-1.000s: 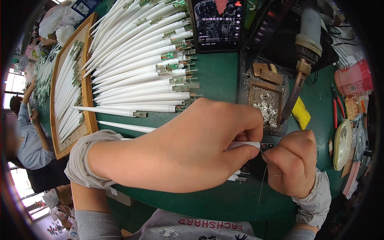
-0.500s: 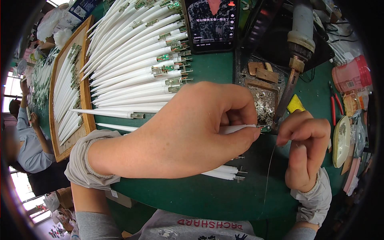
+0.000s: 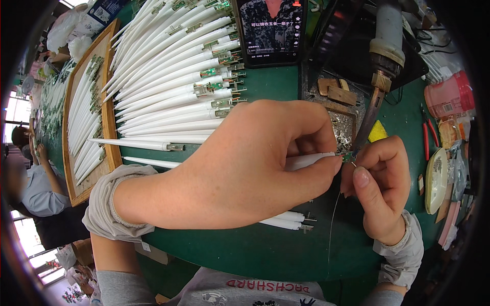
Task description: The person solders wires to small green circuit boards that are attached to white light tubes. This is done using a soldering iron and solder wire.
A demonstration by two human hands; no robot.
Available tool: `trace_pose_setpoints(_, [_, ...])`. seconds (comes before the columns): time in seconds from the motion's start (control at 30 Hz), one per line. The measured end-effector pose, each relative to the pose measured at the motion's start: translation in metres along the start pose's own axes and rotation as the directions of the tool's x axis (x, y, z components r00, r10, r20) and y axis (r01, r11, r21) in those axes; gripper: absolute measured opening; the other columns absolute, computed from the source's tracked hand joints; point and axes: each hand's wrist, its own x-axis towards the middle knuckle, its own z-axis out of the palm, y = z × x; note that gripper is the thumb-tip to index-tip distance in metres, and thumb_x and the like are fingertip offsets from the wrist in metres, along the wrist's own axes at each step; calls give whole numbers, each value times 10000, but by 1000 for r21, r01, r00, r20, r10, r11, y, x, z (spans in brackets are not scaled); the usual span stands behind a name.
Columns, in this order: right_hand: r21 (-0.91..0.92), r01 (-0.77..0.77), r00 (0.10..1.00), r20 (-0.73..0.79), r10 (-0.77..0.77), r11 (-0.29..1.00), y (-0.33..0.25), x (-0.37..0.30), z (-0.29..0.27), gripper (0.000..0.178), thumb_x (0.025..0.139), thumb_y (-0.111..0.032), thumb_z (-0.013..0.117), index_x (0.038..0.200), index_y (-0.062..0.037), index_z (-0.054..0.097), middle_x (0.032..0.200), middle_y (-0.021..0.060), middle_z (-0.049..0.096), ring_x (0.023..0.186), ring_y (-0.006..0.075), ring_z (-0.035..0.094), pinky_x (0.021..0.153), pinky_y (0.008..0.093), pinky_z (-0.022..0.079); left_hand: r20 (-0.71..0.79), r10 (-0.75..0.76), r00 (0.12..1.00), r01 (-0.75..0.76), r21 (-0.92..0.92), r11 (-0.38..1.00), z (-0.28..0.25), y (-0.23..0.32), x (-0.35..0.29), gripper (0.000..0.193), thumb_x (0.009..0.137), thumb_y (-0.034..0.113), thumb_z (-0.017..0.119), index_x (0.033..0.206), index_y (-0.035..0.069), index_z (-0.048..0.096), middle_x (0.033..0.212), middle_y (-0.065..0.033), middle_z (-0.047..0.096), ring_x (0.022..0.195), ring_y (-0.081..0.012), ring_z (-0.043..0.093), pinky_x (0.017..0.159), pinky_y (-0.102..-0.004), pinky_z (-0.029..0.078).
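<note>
Over green tabletop (image 3: pixel 275 84) (worker (image 3: pixel 43 183) leftward), left fingers (image 3: pixel 320 176) pinch a tube (image 3: pixel 306 161), right fingers (image 3: pixel 371 191) wire (image 3: pixel 332 224).

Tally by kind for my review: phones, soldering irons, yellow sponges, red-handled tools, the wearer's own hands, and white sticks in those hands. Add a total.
Phone: 1
Soldering iron: 1
Yellow sponge: 1
Red-handled tool: 1
Wearer's hands: 2 (left hand, right hand)
White stick in the left hand: 1
Total: 7
</note>
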Motion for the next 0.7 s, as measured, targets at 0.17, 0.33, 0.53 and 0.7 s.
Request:
trace_pose_setpoints(0.17, [7,33,999,-8,-33,999,1,0,-1,171,898,-58,557,983,37,443,848,86,546,688,93,543,619,206,426,7,8,1000,-8,-11,1000,0,0,0,98,861,32,633,907,-30,573,754,-11,580,647,-8,505,528,-154,373])
trace_pose_setpoints(0.33, [-13,34,999,5,-34,999,0,0,0,172,894,-51,562,983,36,444,854,92,550,688,95,544,624,206,428,8,23,1000,-22,-36,999,0,1,0,88,863,26,629,900,-30,572,752,-10,579,632,-5,497,525,-156,372])
trace_pose_setpoints(0.53, [-21,59,998,1,-59,998,4,1,-1,168,899,-56,556,979,33,438,845,91,557,686,98,545,631,207,430,-5,-66,998,65,-43,997,-4,3,-2,83,851,26,635,878,-27,578,748,-4,578,650,-6,500,541,-160,378])
trace_pose_setpoints(0.7, [20,59,998,-23,-58,998,8,1,-2,167,917,-73,531,987,23,413,808,89,556,663,94,527,617,209,423,-24,35,999,-33,78,996,-1,-4,-1,92,844,29,640,878,-31,578,739,1,577,648,-13,510,539,-168,387])
